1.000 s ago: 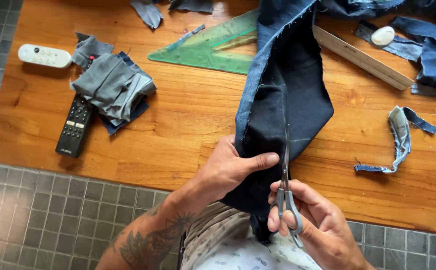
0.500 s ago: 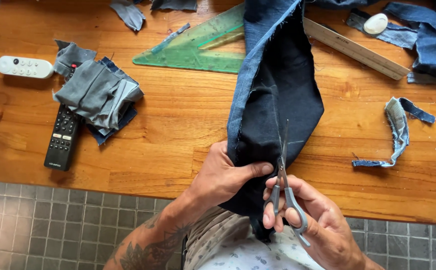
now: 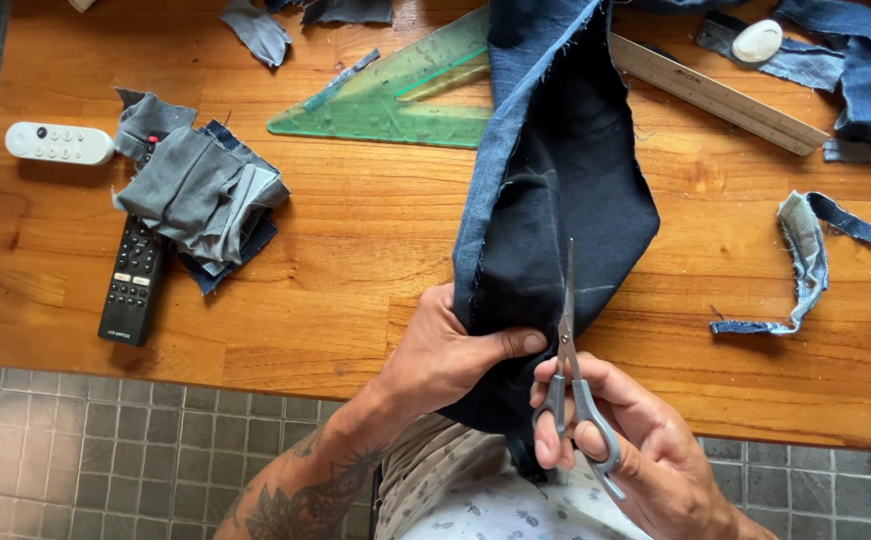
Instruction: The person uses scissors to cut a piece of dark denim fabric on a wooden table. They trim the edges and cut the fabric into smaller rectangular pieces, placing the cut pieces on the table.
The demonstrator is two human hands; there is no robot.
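Nearest the body, the right hand point(image 3: 636, 450) has its fingers through the loops of a pair of grey-handled steel scissors point(image 3: 571, 385), blades nearly together and pointing straight away from the person, tip lying on the cloth. Just beside it, touching the same cloth, the left hand point(image 3: 451, 350) is clamped on the folded edge of a long piece of dark blue denim fabric point(image 3: 556, 210), thumb pressed across the front close to the blades. The denim hangs from above the hands down past the worktop edge to the lap.

To cut well here, the pinch likely needs to keep the layers flat and taut on the line ahead of the blades, with the thumb kept clear to the side. Long, full strokes would probably give a cleaner edge than short snips, since the thick fold could slip or bunch.

Beyond the left hand, on the orange-brown wooden worktop point(image 3: 356, 260), sit a heap of grey and blue fabric offcuts point(image 3: 201, 195), a black remote control point(image 3: 134, 285) and a white remote control point(image 3: 59, 143). Beyond the right hand lies a curled strip of denim seam point(image 3: 806, 260). Farthest off are a green transparent plastic set square point(image 3: 396, 100) and a long pale wooden ruler point(image 3: 716, 95)
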